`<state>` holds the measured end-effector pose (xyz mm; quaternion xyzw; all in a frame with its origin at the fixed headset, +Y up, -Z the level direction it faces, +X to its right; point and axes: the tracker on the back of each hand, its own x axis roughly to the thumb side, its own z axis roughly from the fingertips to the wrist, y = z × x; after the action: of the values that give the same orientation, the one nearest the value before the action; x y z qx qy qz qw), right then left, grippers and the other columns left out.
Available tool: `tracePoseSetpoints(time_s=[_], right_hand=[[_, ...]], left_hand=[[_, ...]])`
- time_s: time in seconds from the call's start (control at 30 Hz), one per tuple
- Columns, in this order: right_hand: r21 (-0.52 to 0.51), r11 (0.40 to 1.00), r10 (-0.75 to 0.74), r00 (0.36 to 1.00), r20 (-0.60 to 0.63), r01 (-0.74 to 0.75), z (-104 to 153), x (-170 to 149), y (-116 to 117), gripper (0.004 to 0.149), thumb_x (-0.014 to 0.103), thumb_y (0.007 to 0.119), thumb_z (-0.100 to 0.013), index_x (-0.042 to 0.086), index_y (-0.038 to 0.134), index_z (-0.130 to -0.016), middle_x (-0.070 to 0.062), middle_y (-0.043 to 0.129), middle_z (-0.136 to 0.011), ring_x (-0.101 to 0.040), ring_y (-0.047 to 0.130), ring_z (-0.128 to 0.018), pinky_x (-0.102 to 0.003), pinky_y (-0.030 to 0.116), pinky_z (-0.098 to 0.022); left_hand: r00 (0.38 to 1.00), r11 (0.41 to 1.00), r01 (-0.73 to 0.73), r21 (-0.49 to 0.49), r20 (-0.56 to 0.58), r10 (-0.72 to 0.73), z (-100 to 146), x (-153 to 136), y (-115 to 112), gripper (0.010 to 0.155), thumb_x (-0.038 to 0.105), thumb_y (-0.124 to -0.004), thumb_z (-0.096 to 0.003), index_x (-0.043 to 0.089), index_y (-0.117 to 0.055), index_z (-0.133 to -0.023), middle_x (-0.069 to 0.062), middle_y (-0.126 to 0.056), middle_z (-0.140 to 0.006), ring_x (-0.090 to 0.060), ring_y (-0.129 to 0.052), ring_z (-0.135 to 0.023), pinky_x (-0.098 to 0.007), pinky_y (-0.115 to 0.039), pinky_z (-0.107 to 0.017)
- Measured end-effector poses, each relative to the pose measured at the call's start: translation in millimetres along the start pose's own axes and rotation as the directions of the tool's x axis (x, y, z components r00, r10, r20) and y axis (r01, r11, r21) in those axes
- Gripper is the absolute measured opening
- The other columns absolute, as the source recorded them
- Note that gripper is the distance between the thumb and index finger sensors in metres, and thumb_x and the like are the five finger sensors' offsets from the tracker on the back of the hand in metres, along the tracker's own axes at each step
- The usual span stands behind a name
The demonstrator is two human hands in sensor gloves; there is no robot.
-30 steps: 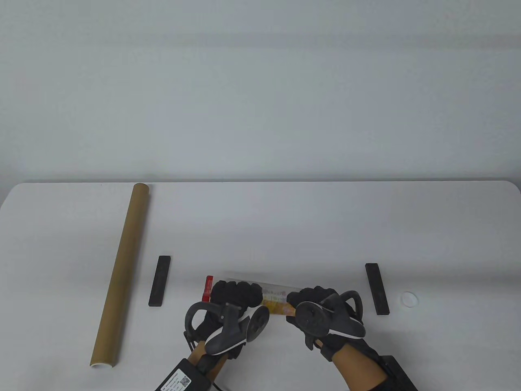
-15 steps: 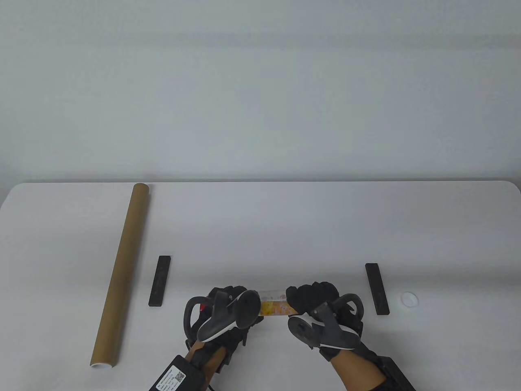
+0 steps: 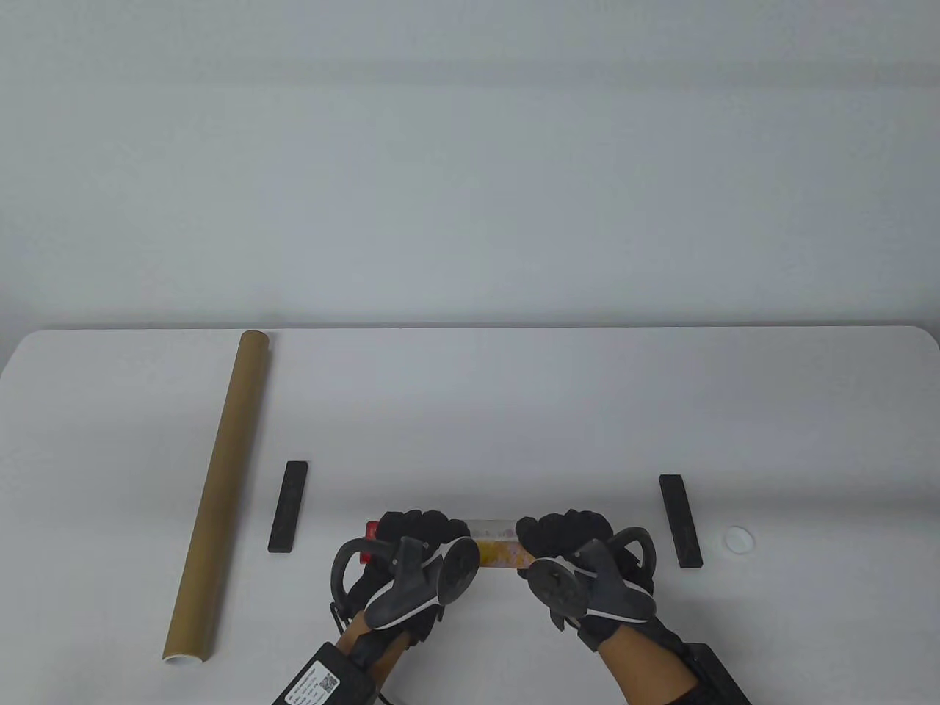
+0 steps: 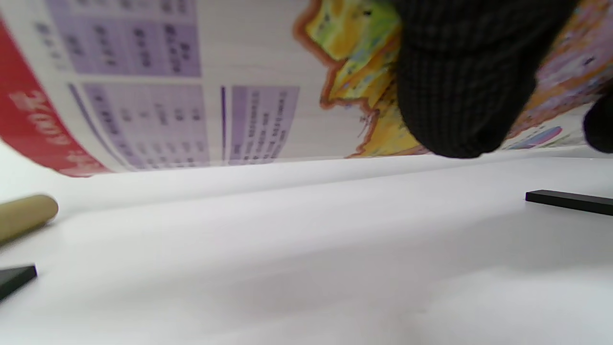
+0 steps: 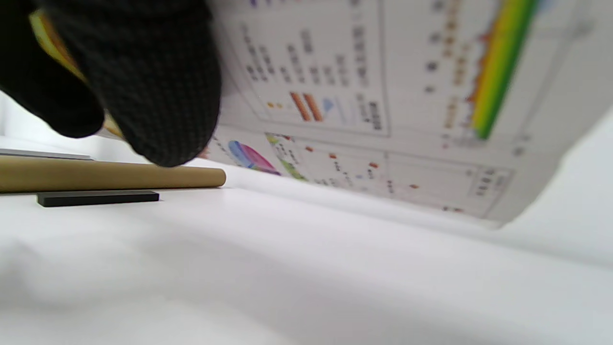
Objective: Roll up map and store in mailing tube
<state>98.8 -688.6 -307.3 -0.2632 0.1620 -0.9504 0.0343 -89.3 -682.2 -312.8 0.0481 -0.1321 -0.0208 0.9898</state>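
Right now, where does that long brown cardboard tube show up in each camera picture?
Table view: long brown cardboard tube lies along the table's left side.
Left wrist view: only its end at the left edge.
Right wrist view: left, lying behind the shared landmark, a flat black bar.

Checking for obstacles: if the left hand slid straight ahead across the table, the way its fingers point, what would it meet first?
Apart from the rolled map that the left hand already grips, nothing: the table ahead looks bare up to its far edge. The mailing tube and the black bar lie off to its left.
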Motion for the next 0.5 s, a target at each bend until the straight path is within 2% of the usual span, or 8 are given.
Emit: tracePoseSetpoints(time_s=[0.13,0.23,0.4,0.5], right_hand=[[-0.033,0.998,0.06,0.998,0.018,-0.06,0.6,4.9,-2.5,0.061,0.044,0.099,-0.04,0.012,0.086,-0.09,-0.004,0.093,-0.068,-0.029,0.099,-0.054,-0.055,0.077,-0.055],[0.0,0.999,0.051,0.999,0.017,-0.051,-1.0,4.3,-2.1,0.057,0.044,0.099,-0.04,0.013,0.088,-0.087,-0.002,0.095,-0.063,-0.026,0.1,-0.048,-0.053,0.08,-0.051],[0.036,0.999,-0.029,1.0,-0.009,0.03,-1.9,-2.2,-1.2,0.054,0.043,0.099,-0.041,0.012,0.09,-0.084,-0.003,0.095,-0.06,-0.026,0.1,-0.044,-0.053,0.081,-0.048],[0.063,0.99,-0.122,0.992,-0.033,0.124,-2.5,-7.6,0.6,0.054,0.042,0.099,-0.041,0.011,0.09,-0.084,-0.003,0.095,-0.059,-0.026,0.1,-0.043,-0.054,0.081,-0.047]], left_hand=[[0.996,0.993,-0.088,-0.083,-0.013,0.087,-3.0,-6.5,-3.8,0.046,0.062,-0.097,-0.0317,0.043,-0.09,-0.072,0.01,-0.096,-0.058,-0.013,-0.102,-0.051,-0.037,-0.079,-0.063],[0.997,0.994,-0.078,-0.08,-0.004,0.078,-2.6,-5.3,-4.6,0.047,0.062,-0.096,-0.0318,0.042,-0.089,-0.074,0.011,-0.096,-0.059,-0.013,-0.101,-0.052,-0.037,-0.078,-0.064],[0.999,0.996,0.048,0.079,-0.003,-0.048,5.1,3.4,-0.4,0.057,0.065,-0.094,-0.0313,0.043,-0.084,-0.083,0.011,-0.095,-0.069,-0.014,-0.102,-0.062,-0.038,-0.077,-0.067],[0.995,0.983,0.1,0.156,-0.002,-0.101,8.3,7.4,2.8,0.059,0.065,-0.095,-0.0308,0.043,-0.083,-0.084,0.011,-0.094,-0.072,-0.015,-0.101,-0.065,-0.039,-0.075,-0.068]])
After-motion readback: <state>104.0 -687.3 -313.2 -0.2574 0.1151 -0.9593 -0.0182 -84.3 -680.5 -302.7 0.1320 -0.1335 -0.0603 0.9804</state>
